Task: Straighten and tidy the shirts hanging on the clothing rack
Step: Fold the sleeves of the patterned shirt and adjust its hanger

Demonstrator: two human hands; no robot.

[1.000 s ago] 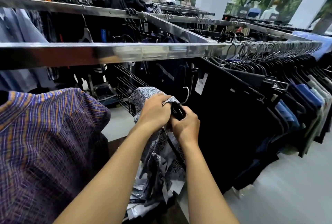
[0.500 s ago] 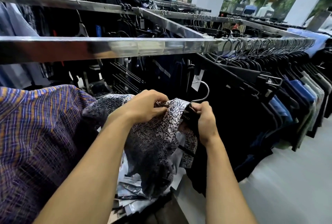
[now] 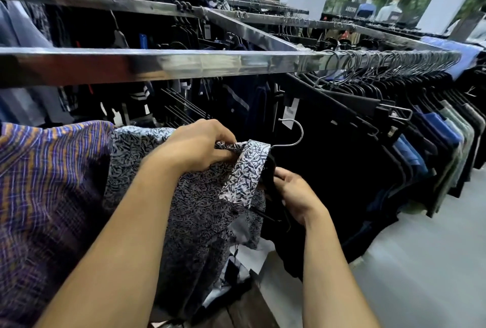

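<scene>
A grey-and-white leaf-print shirt (image 3: 200, 204) is held below the chrome rack rail (image 3: 163, 64), off the rail. My left hand (image 3: 197, 143) grips the shirt at its collar. Its collar (image 3: 246, 172) stands folded up beside a black hanger (image 3: 272, 183) with a silver hook (image 3: 295, 133). My right hand (image 3: 297, 196) holds the black hanger's body just below the collar. The hook points up, free of the rail.
A purple-and-orange plaid shirt (image 3: 44, 190) fills the left foreground. Dark shirts on black hangers (image 3: 368, 122) pack the rail to the right, with blue and grey ones farther along. More racks stand behind. Grey floor (image 3: 420, 262) lies at the right.
The print shirt has spread out leftward and its collar is now turned up. My right hand slid lower on the hanger, and the hook stands clearer above.
</scene>
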